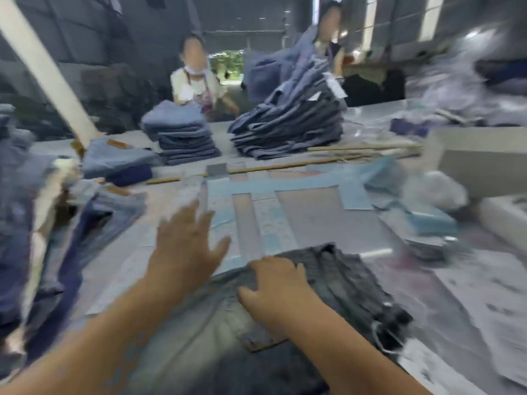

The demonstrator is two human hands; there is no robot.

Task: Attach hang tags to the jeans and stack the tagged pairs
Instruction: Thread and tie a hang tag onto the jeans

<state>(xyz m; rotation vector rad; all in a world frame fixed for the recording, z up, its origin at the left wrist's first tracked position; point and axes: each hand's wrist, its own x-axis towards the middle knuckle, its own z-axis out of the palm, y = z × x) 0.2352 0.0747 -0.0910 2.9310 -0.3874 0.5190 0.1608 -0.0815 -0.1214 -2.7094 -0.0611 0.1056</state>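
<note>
A faded grey-blue pair of jeans [336, 283] lies on the table right in front of me, its waistband toward the right. My right hand [273, 283] rests on the upper edge of the jeans, fingers curled into the cloth. My left hand [185, 243] hovers over the table just left of the jeans, fingers spread, holding nothing. The picture is motion-blurred, so no hang tag can be made out on this pair.
Two stacks of folded jeans [185, 138] [288, 129] stand at the far side, with two people behind them. More denim [40, 223] hangs at the left edge. Light blue paper packs [427, 220], plastic bags [439, 189] and a grey box [482, 163] sit at the right.
</note>
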